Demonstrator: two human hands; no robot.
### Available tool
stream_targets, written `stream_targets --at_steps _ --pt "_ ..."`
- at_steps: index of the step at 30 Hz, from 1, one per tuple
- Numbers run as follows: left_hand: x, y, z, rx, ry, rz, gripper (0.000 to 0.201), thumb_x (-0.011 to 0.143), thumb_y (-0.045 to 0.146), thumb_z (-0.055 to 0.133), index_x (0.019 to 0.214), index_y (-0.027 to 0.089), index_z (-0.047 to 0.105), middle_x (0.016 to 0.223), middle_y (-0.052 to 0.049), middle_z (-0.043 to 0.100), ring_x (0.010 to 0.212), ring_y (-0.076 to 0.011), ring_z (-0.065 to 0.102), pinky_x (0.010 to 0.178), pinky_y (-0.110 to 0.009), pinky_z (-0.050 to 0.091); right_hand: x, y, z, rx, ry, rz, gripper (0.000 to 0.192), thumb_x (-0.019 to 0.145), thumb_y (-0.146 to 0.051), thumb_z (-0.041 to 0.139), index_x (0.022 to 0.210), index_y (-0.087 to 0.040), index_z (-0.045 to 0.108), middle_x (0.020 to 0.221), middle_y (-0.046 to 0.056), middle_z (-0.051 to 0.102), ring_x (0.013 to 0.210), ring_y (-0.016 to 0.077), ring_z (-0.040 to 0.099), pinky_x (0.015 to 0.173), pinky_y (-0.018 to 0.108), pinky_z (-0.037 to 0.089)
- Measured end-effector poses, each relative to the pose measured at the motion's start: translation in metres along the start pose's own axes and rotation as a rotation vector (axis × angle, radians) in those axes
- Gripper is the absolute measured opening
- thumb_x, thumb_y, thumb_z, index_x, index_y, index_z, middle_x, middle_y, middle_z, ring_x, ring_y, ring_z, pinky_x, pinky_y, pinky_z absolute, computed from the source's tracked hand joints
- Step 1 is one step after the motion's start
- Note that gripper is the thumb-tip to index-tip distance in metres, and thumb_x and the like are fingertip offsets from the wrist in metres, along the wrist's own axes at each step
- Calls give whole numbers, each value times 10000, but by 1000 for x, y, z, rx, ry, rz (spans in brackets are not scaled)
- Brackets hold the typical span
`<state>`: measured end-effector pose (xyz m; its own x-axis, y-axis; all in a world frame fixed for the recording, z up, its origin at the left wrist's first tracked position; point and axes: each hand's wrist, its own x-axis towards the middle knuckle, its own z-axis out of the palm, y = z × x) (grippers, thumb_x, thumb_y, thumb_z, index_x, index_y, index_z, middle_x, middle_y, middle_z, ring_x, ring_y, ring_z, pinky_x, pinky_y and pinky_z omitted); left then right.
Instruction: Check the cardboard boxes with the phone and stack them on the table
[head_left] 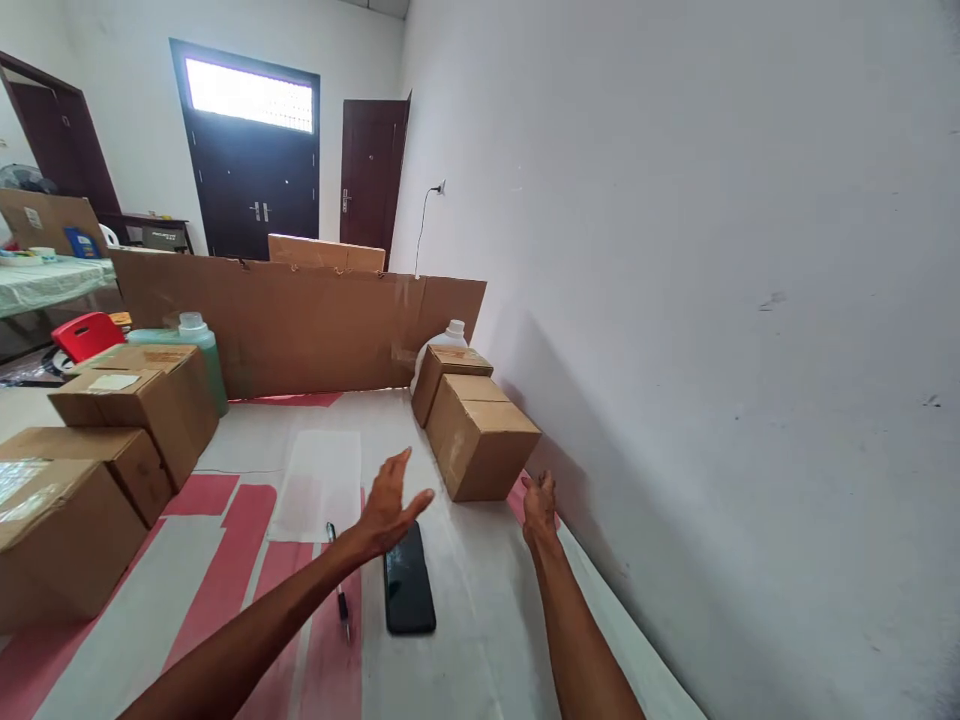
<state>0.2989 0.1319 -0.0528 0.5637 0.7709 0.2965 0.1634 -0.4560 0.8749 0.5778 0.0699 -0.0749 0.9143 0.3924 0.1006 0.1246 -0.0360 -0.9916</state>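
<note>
Cardboard box (487, 445) stands near the right edge of the surface (480, 610); left grip (386, 510), spread wide, is by the phone (410, 595), right grip (540, 508), loosely parted, beside the box.

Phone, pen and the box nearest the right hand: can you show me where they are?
Phone (410, 590), head view: on its dark upper face.
Pen (343, 606), head view: on its black lower part.
Box (496, 466), head view: on its near face.

V. bright window (249, 93) w/ glare.
</note>
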Motion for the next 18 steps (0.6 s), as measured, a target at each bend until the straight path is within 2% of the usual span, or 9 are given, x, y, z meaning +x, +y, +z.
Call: stream_targets --at_steps 2,5,8,10,11,13,15,18 --pt "31 -4 30 -41 -54 -57 874 873 565 646 1569 132 345 1581 -242 402 1505 -404 339 1255 -550 248 7 7 3 12 -96 -19 395 984 -390 671 1322 -195 611 1348 100 629 1135 260 661 947 489 576" --pt "63 -7 59 -122 -119 -130 941 824 624 691 1548 101 395 1603 -284 378 1519 -473 303 1247 -602 236 -5 18 3 18 -216 -51 394 957 -361 678 1297 -169 628 1322 116 655 1174 280 645 1007 507 530" --pt "69 -4 68 -241 -152 -116 866 829 657 684 1508 161 476 1541 -222 514 1467 -423 425 1226 -561 323 -33 23 -7 3 -259 -77 496 866 -342 654 1320 -144 626 1353 160 647 1248 325 598 1074 512 458" --pt "57 -2 60 -316 -125 -94 837 856 673 648 1507 175 480 1521 -190 553 1437 -375 479 1206 -512 377 -61 21 -11 -1 -275 -105 576 826 -373 636 1364 -170 609 1428 157 601 1300 331 559 1096 501 434" --pt "46 -2 51 -344 -97 -92 842 864 679 635 1514 170 469 1538 -189 538 1439 -364 481 1199 -498 392 -78 18 -11 3 -286 -123 600 824 -392 632 1390 -195 595 1462 144 577 1324 324 542 1102 489 431" --pt "19 -5 21 -375 -19 -109 843 880 685 615 1528 171 451 1583 -187 490 1452 -357 470 1188 -488 410 -118 10 -4 17 -326 -185 611 856 -420 628 1436 -239 562 1507 119 541 1365 305 516 1113 475 431" --pt "-14 -13 -22 -372 98 -138 792 914 683 574 1530 199 455 1604 -165 473 1464 -348 460 1189 -490 408 -167 2 13 18 -399 -301 586 917 -422 606 1474 -253 532 1518 116 532 1392 300 502 1134 493 426" --pt "-70 -30 -99 -315 354 -188 719 960 708 471 1502 237 500 1580 -127 516 1484 -343 437 1199 -518 390 -256 -3 45 -29 -544 -522 567 993 -372 546 1542 -254 467 1535 131 517 1425 329 479 1169 559 405"
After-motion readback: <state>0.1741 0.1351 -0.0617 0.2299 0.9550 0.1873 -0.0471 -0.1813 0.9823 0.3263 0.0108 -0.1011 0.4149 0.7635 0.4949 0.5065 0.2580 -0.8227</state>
